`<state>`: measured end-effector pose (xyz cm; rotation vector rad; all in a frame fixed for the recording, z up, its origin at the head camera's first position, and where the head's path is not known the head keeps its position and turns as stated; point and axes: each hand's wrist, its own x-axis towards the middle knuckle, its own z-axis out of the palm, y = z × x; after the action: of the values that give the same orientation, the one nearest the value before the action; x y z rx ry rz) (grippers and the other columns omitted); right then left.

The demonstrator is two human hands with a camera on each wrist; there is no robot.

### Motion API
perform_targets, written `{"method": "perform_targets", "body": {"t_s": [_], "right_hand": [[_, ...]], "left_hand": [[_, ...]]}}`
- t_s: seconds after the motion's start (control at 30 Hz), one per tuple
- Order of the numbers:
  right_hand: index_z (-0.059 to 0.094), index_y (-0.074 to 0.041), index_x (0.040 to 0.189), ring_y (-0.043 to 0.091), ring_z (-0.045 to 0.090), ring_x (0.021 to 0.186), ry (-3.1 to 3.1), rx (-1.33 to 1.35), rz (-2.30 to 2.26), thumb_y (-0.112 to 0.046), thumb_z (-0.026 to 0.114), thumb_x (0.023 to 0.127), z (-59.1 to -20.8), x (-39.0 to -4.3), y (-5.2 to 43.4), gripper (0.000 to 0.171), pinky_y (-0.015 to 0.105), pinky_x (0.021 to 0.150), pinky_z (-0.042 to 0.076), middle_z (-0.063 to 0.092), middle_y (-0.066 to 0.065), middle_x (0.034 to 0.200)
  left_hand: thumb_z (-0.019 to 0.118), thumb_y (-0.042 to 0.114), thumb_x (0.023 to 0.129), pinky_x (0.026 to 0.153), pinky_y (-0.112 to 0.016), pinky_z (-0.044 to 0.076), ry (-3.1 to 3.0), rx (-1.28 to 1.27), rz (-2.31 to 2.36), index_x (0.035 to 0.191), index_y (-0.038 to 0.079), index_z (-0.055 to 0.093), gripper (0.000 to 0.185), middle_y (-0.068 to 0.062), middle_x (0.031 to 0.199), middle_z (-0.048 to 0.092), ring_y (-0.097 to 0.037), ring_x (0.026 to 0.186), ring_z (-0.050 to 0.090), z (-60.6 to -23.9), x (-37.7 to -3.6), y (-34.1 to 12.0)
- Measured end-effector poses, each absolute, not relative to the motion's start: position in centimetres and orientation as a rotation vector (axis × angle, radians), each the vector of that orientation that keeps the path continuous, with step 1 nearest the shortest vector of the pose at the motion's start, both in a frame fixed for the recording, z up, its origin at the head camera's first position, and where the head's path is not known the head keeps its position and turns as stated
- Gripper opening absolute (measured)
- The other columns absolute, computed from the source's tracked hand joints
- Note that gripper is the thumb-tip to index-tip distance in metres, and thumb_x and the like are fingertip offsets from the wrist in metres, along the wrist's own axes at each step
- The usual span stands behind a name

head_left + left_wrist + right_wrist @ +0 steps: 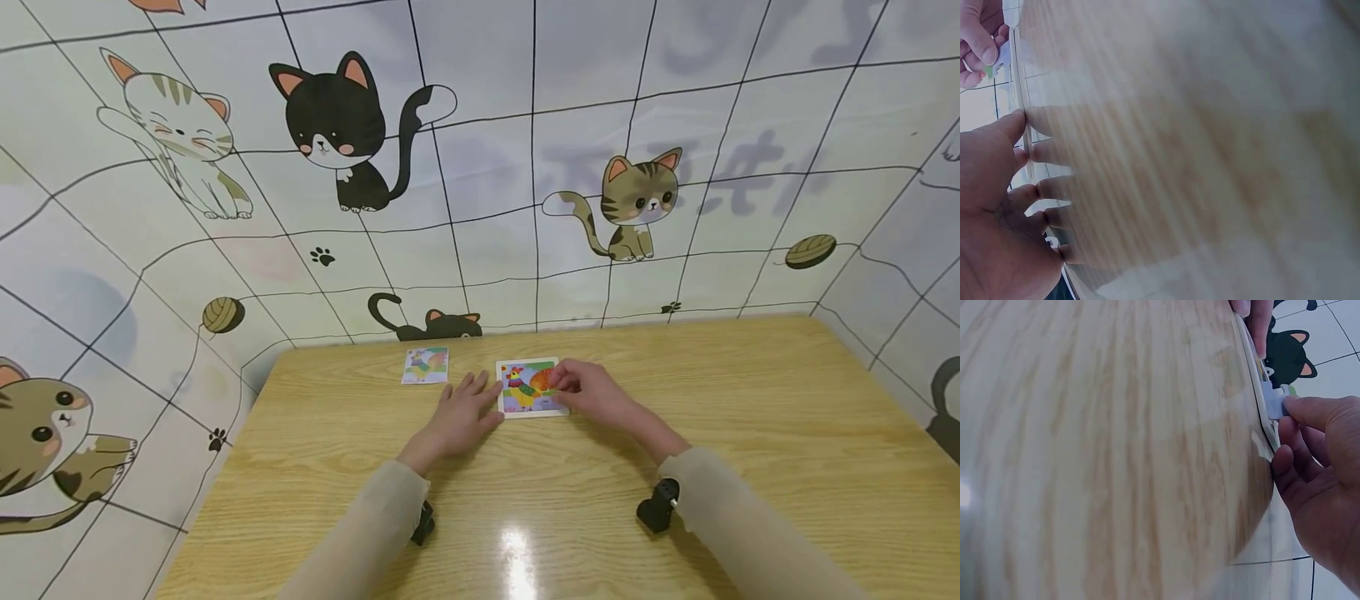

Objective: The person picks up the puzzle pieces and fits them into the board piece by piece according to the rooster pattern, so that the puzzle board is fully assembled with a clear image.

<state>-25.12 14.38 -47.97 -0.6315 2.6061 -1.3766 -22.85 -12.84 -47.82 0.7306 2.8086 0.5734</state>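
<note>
We see a small picture card (425,365) lying just left of the puzzle board (529,388) on the worktop (750,433). Our left hand (463,417) rests flat against the board's left edge, fingers straight, holding nothing. Our right hand (592,390) pinches a puzzle piece (1274,400) over the board's right side.
</note>
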Motion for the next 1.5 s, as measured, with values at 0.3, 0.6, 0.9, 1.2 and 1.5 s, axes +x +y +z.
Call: {"method": "perform_targets", "body": {"t_s": [0.3, 0.6, 0.9, 1.2, 1.5], "right_hand": [[0.066, -0.001, 0.108, 0.02, 0.056, 0.084, 2.653, -0.581, -1.326, -0.002, 0.076, 0.091, -48.3, -25.3, 14.1, 0.019, 0.031, 0.074, 0.049, 0.066, 0.005, 0.097], [0.069, 0.002, 0.109, 0.019, 0.05, 0.079, 2.688, -0.591, -1.297, -0.003, 0.076, 0.091, -48.8, -25.5, 14.2, 0.02, 0.031, 0.068, 0.044, 0.063, 0.01, 0.102], [0.072, -0.001, 0.107, 0.018, 0.048, 0.077, 2.743, -0.615, -1.202, -0.006, 0.077, 0.09, -49.0, -25.6, 14.2, 0.018, 0.03, 0.066, 0.042, 0.056, 0.007, 0.098], [0.075, 0.0, 0.11, 0.018, 0.048, 0.079, 2.745, -0.661, -1.155, -0.007, 0.075, 0.093, -48.8, -25.2, 14.1, 0.018, 0.03, 0.067, 0.042, 0.056, 0.008, 0.104], [0.076, 0.003, 0.112, 0.019, 0.051, 0.086, 2.787, -0.694, -1.057, -0.008, 0.075, 0.094, -48.7, -24.8, 14.1, 0.021, 0.032, 0.073, 0.046, 0.057, 0.009, 0.11]], "left_hand": [[0.053, 0.035, 0.107, 0.118, -0.069, 0.011, 2.814, 0.727, 0.574, 0.158, 0.009, 0.041, 0.058, -0.021, 0.166, 0.025, -0.043, 0.153, 0.018, -48.1, -23.0, -12.8], [0.05, 0.041, 0.108, 0.119, -0.066, 0.008, 2.817, 0.71, 0.581, 0.16, 0.014, 0.038, 0.06, -0.016, 0.168, 0.022, -0.039, 0.155, 0.014, -49.1, -23.5, -12.9], [0.053, 0.039, 0.107, 0.119, -0.067, 0.008, 2.81, 0.703, 0.589, 0.159, 0.013, 0.039, 0.06, -0.017, 0.167, 0.023, -0.04, 0.155, 0.014, -48.9, -23.4, -12.9], [0.053, 0.038, 0.107, 0.119, -0.067, 0.01, 2.817, 0.71, 0.577, 0.159, 0.012, 0.04, 0.059, -0.018, 0.167, 0.024, -0.04, 0.154, 0.015, -48.9, -23.4, -13.0], [0.051, 0.037, 0.108, 0.118, -0.068, 0.012, 2.81, 0.73, 0.538, 0.159, 0.011, 0.04, 0.058, -0.019, 0.166, 0.025, -0.042, 0.153, 0.017, -48.1, -23.1, -12.9]]}}
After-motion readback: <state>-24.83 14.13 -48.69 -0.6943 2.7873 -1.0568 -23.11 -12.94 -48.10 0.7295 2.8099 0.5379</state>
